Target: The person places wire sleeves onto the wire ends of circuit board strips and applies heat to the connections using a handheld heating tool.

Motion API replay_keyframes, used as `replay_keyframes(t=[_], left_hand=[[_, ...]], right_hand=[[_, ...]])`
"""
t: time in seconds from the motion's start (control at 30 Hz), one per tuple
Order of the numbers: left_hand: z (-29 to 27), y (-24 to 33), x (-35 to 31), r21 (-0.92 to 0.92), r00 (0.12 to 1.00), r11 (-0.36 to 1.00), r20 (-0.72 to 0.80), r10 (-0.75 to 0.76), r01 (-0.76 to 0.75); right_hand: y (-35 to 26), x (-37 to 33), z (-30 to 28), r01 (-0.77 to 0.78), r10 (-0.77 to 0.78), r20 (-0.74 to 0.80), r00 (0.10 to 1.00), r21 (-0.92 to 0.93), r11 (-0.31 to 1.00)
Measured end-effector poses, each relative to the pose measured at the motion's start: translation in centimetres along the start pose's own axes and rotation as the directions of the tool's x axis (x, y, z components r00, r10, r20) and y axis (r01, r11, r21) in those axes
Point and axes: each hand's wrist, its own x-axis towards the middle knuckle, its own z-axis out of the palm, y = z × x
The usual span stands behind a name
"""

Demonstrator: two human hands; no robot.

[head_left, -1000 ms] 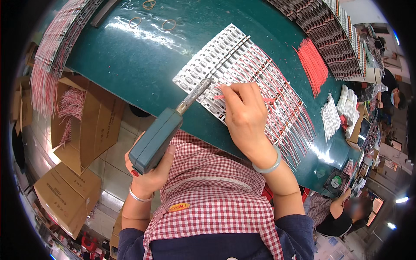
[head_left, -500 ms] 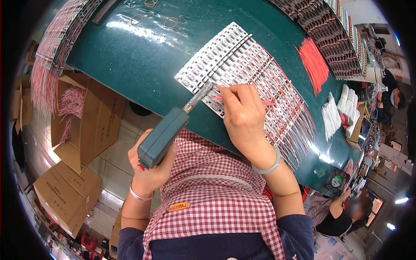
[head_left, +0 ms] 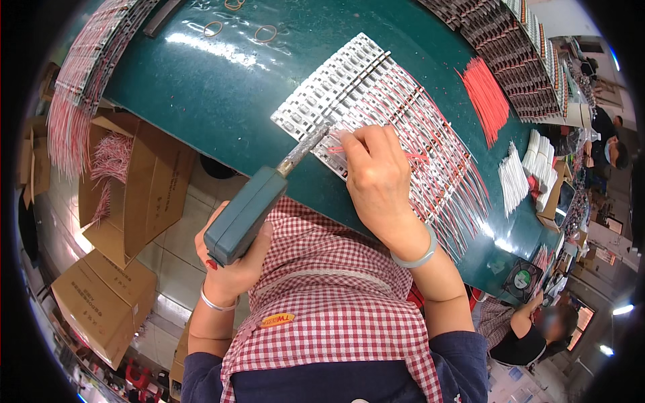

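My left hand (head_left: 232,258) is closed round the dark green body of a soldering gun (head_left: 247,213). The gun's metal barrel slants up and right, its tip at the near part of a panel of white circuit boards (head_left: 316,97). Over the same panel, my right hand (head_left: 379,185) is closed in a pinch on red wires (head_left: 418,159), whose ends stick out on both sides of the fingers. The exact contact at the tip is too small to make out. Rows of red and white wires (head_left: 447,151) trail from the panel toward the lower right.
Loose red wires (head_left: 487,101) and bundles of white wires (head_left: 514,181) lie to the right on the green table (head_left: 201,87). Stacked boards (head_left: 517,60) stand at the far right. Wired boards (head_left: 101,54) hang over the left edge, near cardboard boxes (head_left: 158,181). A small fan (head_left: 521,279) sits lower right.
The soldering gun and my left hand have shifted slightly down and to the left. My right hand stays almost in place, its fingers moved a little.
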Motion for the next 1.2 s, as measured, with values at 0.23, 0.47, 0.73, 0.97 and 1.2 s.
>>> replay_keyframes(t=[0.23, 0.47, 0.73, 0.97, 1.2], left_hand=[[0.21, -0.36, -0.13, -0.029, 0.996, 0.998, -0.076, 0.053, -0.056], [0.21, -0.35, 0.15, -0.025, 0.999, 0.999, 0.0, 0.049, -0.049], [0.61, -0.18, 0.43, -0.03, 1.0, 0.999, 0.009, 0.024, -0.024], [0.53, -0.32, 0.39, -0.022, 0.998, 0.998, -0.014, 0.062, -0.062], [0.33, -0.53, 0.19, -0.061, 1.0, 0.998, -0.006, 0.022, -0.023]], right_hand=[[0.03, 0.09, 0.1, 0.0, 0.0, -0.004, 1.0, -0.016, 1.0], [-0.02, 0.16, 0.12, -0.006, 0.006, -0.015, 1.0, -0.006, 1.0], [0.04, 0.12, 0.26, -0.01, 0.01, -0.022, 1.0, -0.013, 1.0], [-0.13, 0.17, 0.43, -0.022, 0.021, -0.025, 0.999, -0.024, 0.999], [-0.4, 0.17, 0.3, -0.082, 0.082, 0.001, 0.997, -0.02, 0.996]])
